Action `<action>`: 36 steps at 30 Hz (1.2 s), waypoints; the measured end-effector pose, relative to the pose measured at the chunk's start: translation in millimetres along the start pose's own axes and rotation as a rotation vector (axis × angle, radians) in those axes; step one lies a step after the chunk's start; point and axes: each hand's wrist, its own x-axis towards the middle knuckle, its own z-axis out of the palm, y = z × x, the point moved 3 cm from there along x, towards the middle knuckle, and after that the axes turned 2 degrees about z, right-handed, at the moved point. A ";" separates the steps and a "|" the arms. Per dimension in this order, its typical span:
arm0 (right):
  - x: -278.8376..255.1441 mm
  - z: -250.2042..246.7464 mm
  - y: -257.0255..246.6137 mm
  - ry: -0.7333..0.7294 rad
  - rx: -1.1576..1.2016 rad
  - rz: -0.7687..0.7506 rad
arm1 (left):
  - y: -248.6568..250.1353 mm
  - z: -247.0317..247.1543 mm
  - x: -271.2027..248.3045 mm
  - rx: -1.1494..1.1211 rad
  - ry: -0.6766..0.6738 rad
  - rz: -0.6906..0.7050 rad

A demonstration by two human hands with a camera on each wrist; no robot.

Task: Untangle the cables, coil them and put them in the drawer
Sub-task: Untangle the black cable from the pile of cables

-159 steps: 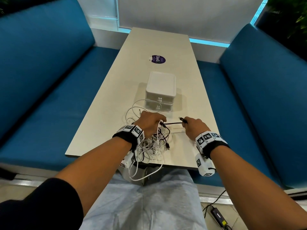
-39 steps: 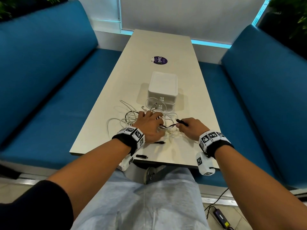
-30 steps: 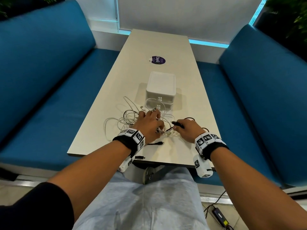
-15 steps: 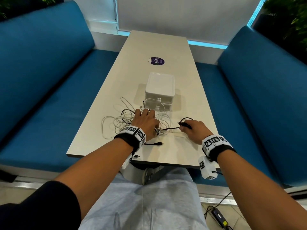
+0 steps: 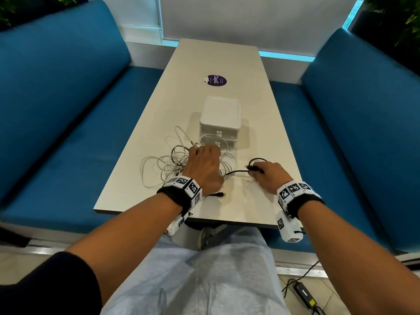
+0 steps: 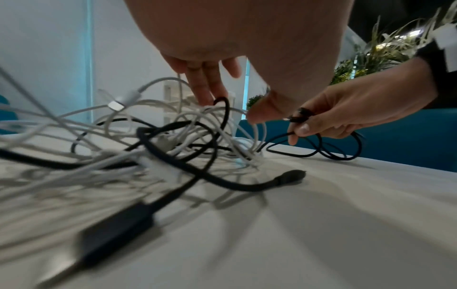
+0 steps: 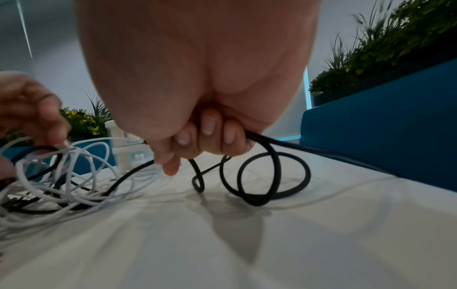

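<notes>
Your left hand (image 5: 203, 165) lies palm-down on the tangle (image 5: 168, 165), a loose heap of thin, smooth white cords and matte black ones looping over one another. The fingers (image 6: 205, 86) reach down almost straight and touch the top strands; they curl round nothing. Your right hand (image 5: 269, 175) is clenched on the black cable (image 5: 236, 172), thumb and curled fingers (image 7: 207, 136) pinching it near its plug. From that grip the cable, round and rubbery, hangs in two or three slack loops that touch the table (image 5: 250, 201) and then runs left into the tangle. A second black plug (image 5: 219, 194) lies free on the table near your left wrist.

The table is pale, smooth and rectangular, with a round purple sticker (image 5: 214, 80) farther up. The drawer (image 5: 220, 122), a white plastic box with rounded corners and two small knobs on its front, stands shut just beyond the tangle; a white loop rests against its front. Blue padded benches (image 5: 68, 98) run along both sides.

Compared with half a second ago, your right hand has drawn a little farther to the right, so a longer black stretch lies between the hands. Five seconds ago the tangle sat at the near edge with cords hanging over it; now it lies wholly on the table, nearer the drawer.
</notes>
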 end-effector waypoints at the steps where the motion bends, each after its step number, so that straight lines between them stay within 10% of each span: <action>1: 0.0 1.5 -1.6 0.003 0.004 -0.009 | 7.1 -2.1 0.4 -0.001 0.019 0.028; 14: -10.4 -8.3 0.3 -0.076 -0.036 -0.064 | 14.3 35.9 7.3 0.227 -0.131 0.205; 25: -3.6 -15.0 17.2 0.064 -0.256 0.194 | -10.3 31.6 3.5 0.278 -0.239 0.200; 36: -3.8 44.0 -47.8 -0.080 -0.080 -0.110 | 1.9 34.1 4.2 0.260 -0.234 0.185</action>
